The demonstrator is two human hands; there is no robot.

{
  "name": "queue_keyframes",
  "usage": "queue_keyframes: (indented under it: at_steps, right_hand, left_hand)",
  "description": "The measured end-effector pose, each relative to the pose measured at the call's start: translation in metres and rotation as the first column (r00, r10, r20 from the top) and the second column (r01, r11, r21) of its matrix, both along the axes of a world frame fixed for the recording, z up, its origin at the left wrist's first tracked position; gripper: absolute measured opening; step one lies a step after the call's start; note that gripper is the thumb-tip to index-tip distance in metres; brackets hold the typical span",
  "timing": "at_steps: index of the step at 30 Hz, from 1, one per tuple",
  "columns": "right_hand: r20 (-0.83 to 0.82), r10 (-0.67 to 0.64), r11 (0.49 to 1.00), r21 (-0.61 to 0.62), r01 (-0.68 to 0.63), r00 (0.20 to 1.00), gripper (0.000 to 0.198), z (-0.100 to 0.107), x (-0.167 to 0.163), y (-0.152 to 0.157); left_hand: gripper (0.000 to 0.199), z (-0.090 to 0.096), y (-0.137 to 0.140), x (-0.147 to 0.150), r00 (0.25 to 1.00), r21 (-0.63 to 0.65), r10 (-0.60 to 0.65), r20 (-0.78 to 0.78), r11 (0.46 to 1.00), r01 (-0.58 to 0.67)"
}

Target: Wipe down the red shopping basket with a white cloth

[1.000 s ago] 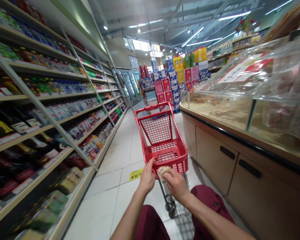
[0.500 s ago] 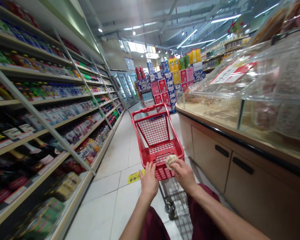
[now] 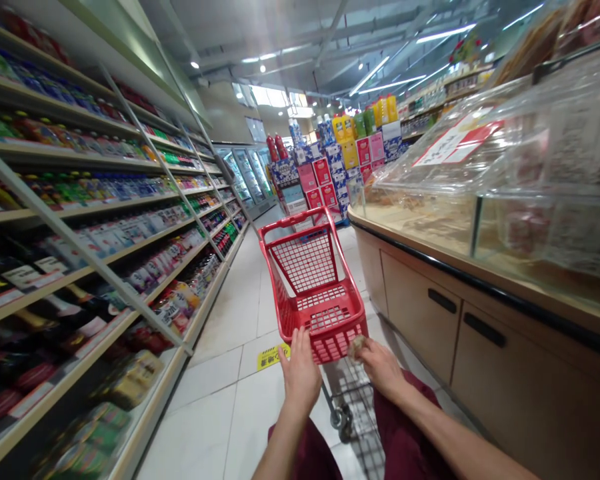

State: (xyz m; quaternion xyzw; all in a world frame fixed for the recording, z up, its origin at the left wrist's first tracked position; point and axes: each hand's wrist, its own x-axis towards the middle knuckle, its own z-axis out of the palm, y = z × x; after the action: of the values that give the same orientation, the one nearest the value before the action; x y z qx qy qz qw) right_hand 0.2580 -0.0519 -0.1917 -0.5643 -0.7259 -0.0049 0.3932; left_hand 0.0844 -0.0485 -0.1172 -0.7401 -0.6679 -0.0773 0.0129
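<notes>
Red cart (image 3: 306, 301) may roll if the left hand (image 3: 300, 380), open at its near end, pushes; cloth (image 3: 356, 348) pinched in the right hand (image 3: 382, 367) could snag

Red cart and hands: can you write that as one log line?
left hand: open, at near end of red cart | right hand: pinching crumpled cloth by same end

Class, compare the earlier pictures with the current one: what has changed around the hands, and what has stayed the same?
The right hand has moved the crumpled cloth rightward along the near end of the red cart, to its right corner. The left hand, curled at the near left corner earlier, now has its fingers straightened there. The cloth stays in the right hand; the cart still stands beside the counter.
</notes>
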Motion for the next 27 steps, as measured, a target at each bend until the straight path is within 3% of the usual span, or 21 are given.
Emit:
queue_keyframes:
  at_steps: [5,8,11,14,17,19,22,24,27]
  right_hand:
    - [-0.159,-0.015,0.975,0.216,0.049,0.987,0.023,0.013,0.001,0.003]
    - [-0.106,-0.068,0.986,0.142,0.083,0.992,0.025,0.01,0.002,0.009]
    - [-0.029,-0.035,0.999,0.031,0.035,0.999,0.028,0.0,0.001,0.005]
    - [-0.105,-0.009,0.994,0.109,0.02,0.994,0.027,0.006,-0.001,-0.001]
    - [-0.17,-0.058,0.98,0.179,0.088,0.984,0.024,0.014,-0.001,0.001]
    - [-0.114,-0.089,0.989,0.108,0.102,0.989,0.024,0.009,0.0,0.002]
    - [-0.023,-0.033,0.999,-0.021,0.033,0.999,0.026,-0.003,0.002,-0.002]
    - [-0.073,-0.01,1.0,0.016,0.012,0.997,0.026,-0.001,0.003,-0.005]
    - [-0.191,-0.027,0.984,0.169,0.06,0.981,0.024,0.015,0.002,-0.003]
  left_hand:
    - [0.07,-0.002,-0.003,0.001,1.0,0.001,-0.016,-0.006,1.0,0.016]
    - [0.076,-0.003,-0.004,0.002,1.0,-0.002,-0.019,-0.004,1.0,0.019]
    - [0.077,-0.003,-0.004,0.002,1.0,-0.009,-0.023,-0.009,1.0,0.023]
    - [0.078,-0.004,-0.004,0.002,1.0,-0.008,-0.023,-0.008,1.0,0.023]
    - [0.079,-0.005,-0.006,0.002,1.0,-0.008,-0.014,0.022,1.0,0.014]
    - [0.078,-0.006,-0.007,0.003,0.999,-0.009,-0.008,0.041,1.0,0.008]
    - [0.078,-0.008,-0.008,0.002,0.999,0.003,-0.019,0.05,1.0,0.019]
    - [0.079,-0.011,-0.009,0.002,0.998,0.015,-0.033,0.046,0.999,0.032]
    - [0.079,-0.015,-0.009,0.001,0.998,0.04,-0.036,0.044,0.999,0.034]
